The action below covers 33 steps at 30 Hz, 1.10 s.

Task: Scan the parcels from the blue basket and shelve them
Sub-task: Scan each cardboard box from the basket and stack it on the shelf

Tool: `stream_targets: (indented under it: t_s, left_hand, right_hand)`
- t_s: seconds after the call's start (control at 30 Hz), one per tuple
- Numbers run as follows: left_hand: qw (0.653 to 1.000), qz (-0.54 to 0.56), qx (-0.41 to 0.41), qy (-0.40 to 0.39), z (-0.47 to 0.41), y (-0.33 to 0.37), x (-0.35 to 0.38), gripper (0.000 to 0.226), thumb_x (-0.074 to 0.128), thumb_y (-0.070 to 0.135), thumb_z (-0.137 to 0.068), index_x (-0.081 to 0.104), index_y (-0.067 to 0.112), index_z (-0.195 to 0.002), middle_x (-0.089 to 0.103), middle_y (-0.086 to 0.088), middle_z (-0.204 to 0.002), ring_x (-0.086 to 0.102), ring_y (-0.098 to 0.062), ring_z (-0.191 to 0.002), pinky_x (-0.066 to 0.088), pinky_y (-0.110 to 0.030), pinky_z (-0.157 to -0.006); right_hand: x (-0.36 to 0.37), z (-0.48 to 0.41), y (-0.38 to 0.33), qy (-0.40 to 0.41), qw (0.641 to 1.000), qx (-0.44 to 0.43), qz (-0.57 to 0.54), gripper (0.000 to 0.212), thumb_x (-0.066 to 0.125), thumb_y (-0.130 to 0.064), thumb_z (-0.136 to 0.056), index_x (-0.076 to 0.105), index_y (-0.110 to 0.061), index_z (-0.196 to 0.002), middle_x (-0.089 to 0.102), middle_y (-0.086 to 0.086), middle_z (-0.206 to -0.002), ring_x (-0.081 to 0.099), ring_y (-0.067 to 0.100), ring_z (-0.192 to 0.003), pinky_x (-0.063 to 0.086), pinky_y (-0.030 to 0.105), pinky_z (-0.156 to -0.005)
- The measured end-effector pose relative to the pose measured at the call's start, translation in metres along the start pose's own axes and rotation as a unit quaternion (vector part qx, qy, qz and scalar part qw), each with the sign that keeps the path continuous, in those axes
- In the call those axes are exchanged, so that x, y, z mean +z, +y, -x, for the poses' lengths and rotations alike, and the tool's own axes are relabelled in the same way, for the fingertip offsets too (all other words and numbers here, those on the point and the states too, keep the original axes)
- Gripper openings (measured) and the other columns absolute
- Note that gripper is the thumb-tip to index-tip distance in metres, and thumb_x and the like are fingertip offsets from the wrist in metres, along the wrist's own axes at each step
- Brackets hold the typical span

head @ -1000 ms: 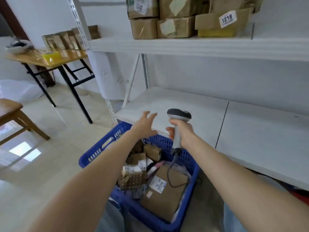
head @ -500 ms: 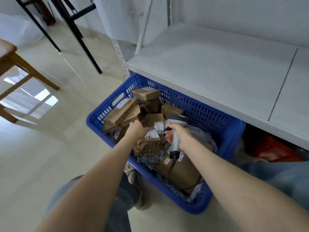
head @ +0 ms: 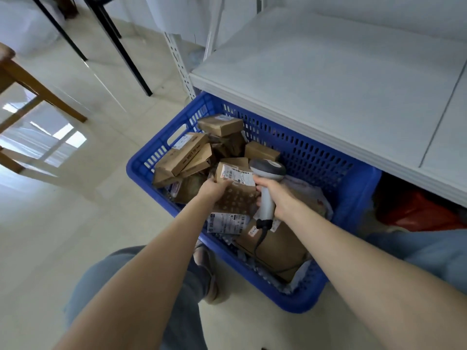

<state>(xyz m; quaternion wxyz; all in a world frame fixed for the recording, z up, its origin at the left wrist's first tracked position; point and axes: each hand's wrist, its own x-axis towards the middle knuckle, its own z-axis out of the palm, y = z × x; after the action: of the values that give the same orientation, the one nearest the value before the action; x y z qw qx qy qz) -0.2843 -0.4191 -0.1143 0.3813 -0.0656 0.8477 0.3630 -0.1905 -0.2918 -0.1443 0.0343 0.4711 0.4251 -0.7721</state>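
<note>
Left hand (head: 214, 190) now lifts labelled parcel (head: 237, 195), fingers curled round its left edge; right hand (head: 281, 199) grips scanner (head: 268, 173), head just right of label.

The print on the label (head: 237, 175) of the parcel (head: 235, 200) in the left hand (head: 213, 190) is too small to read, and the right hand (head: 280, 198) covers much of the handle of the scanner (head: 267, 170). The far rim of the blue basket (head: 328, 168) and most of a red thing (head: 414, 210) are hidden under the shelf (head: 328, 84), which is itself cut off at the right.
</note>
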Motion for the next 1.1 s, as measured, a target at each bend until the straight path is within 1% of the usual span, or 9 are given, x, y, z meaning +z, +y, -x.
stream_targets:
  t_s: [0.07,0.2,0.33,0.47,0.6,0.67,0.8,0.93,1.1]
  left_hand:
    - [0.996,0.088,0.022,-0.022,0.016,0.013,0.000,0.050,0.060,0.045,-0.089,0.042,0.023,-0.131,0.053,-0.006,-0.113,0.052,-0.021,-0.095,0.046,-0.041,-0.086]
    - [0.976,0.195,0.085,-0.049,0.042,0.038,0.011,0.042,0.069,0.039,-0.082,0.050,0.030,-0.118,0.057,-0.007,-0.109,0.056,-0.027,-0.104,0.050,-0.049,-0.093]
    - [0.976,0.150,0.149,-0.050,0.035,0.049,0.016,0.045,0.078,0.042,-0.056,0.056,0.045,-0.095,0.050,-0.010,-0.126,0.056,-0.030,-0.108,0.055,-0.047,-0.088]
    - [0.975,0.068,0.177,-0.119,0.039,0.056,0.018,0.088,0.080,0.036,-0.055,0.041,0.030,-0.134,0.052,-0.012,-0.129,0.059,-0.026,-0.107,0.056,-0.036,-0.075]
    - [0.960,0.114,0.198,-0.163,0.036,0.062,0.029,0.100,0.073,0.013,-0.078,0.007,0.022,-0.153,0.059,-0.009,-0.122,0.062,-0.027,-0.108,0.052,-0.043,-0.093]
    - [0.956,0.191,0.172,-0.145,0.030,0.063,0.029,0.108,0.081,0.024,-0.068,0.015,0.011,-0.152,0.059,-0.015,-0.127,0.064,-0.028,-0.107,0.052,-0.042,-0.095]
    - [0.946,0.225,0.156,-0.173,0.031,0.060,0.034,0.052,0.069,0.018,-0.084,0.051,0.003,-0.131,0.065,-0.017,-0.120,0.061,-0.030,-0.112,0.051,-0.040,-0.095]
    - [0.938,0.203,0.143,-0.242,0.023,0.052,0.036,0.064,0.071,0.017,-0.080,0.045,0.031,-0.136,0.066,-0.009,-0.122,0.060,-0.030,-0.114,0.045,-0.054,-0.097]
    - [0.941,0.248,0.138,-0.187,0.014,0.043,0.034,0.075,0.072,0.016,-0.080,0.037,0.023,-0.146,0.068,-0.008,-0.117,0.064,-0.028,-0.110,0.048,-0.055,-0.096]
  right_hand:
    - [-0.010,0.016,-0.019,0.019,0.999,-0.045,-0.018,0.081,0.086,-0.042,-0.059,0.058,-0.013,-0.128,0.068,0.008,-0.113,0.066,0.027,-0.099,0.054,0.044,-0.091]
    - [-0.029,0.063,-0.052,0.012,0.993,-0.117,-0.019,0.021,0.076,-0.023,-0.081,0.070,-0.014,-0.098,0.069,0.012,-0.106,0.063,0.029,-0.095,0.052,0.044,-0.089]
    - [-0.055,0.092,-0.076,0.012,0.987,-0.156,-0.016,0.029,0.073,-0.015,-0.083,0.067,-0.010,-0.111,0.066,0.011,-0.106,0.062,0.027,-0.098,0.056,0.045,-0.086]
    - [-0.080,0.094,-0.087,0.032,0.985,-0.163,-0.039,0.026,0.071,-0.013,-0.084,0.065,-0.016,-0.109,0.064,0.006,-0.093,0.060,0.020,-0.081,0.052,0.049,-0.088]
    - [-0.086,0.087,-0.082,0.013,0.990,-0.128,-0.062,0.014,0.070,-0.007,-0.082,0.069,-0.017,-0.091,0.071,0.007,-0.087,0.066,0.023,-0.082,0.054,0.049,-0.089]
    - [-0.085,0.084,-0.081,0.014,0.989,-0.133,-0.058,0.012,0.069,-0.007,-0.083,0.068,-0.017,-0.089,0.070,0.007,-0.089,0.066,0.022,-0.083,0.054,0.045,-0.089]
    - [-0.084,0.085,-0.079,0.026,0.987,-0.137,-0.083,0.012,0.067,-0.006,-0.084,0.067,-0.016,-0.091,0.069,0.005,-0.089,0.065,0.021,-0.082,0.054,0.042,-0.084]
    - [-0.086,0.091,-0.076,0.032,0.985,-0.141,-0.097,0.015,0.067,-0.005,-0.084,0.066,-0.016,-0.094,0.068,0.006,-0.093,0.065,0.022,-0.087,0.056,0.042,-0.078]
    - [-0.081,0.103,-0.061,0.075,0.982,-0.166,-0.041,0.013,0.069,-0.006,-0.083,0.065,-0.013,-0.093,0.068,0.005,-0.094,0.064,0.017,-0.087,0.057,0.040,-0.083]
